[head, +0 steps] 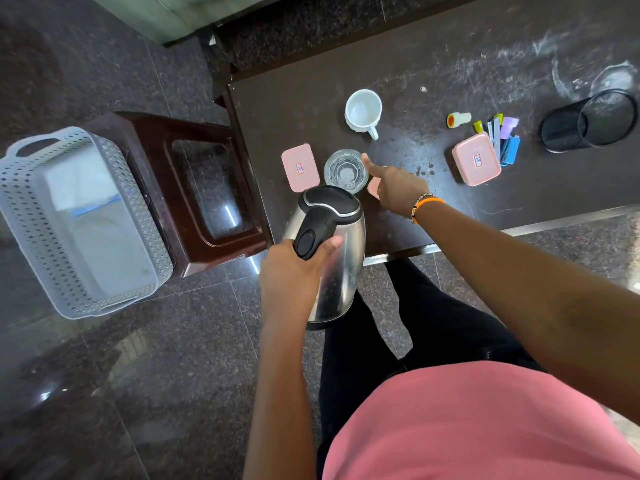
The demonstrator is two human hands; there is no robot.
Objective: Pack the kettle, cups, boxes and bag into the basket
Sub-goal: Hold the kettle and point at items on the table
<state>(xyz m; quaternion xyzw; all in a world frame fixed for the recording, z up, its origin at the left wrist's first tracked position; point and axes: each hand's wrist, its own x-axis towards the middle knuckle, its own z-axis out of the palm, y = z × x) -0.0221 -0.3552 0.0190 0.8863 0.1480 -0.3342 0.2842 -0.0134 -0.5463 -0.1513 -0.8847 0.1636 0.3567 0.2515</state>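
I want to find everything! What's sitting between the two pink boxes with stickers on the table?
In the head view, a clear drinking glass and the person's reaching right hand lie between the left pink lidded box and the right pink lidded box.

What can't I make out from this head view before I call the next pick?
- Pink box: mostly hidden under the right hand; size and lid unclear.
- Basket contents: something pale with a blue strip lies inside; too washed out to identify.
- Box labels: too small to read.
- Kettle base: hidden by its own body; left hand holds the handle.
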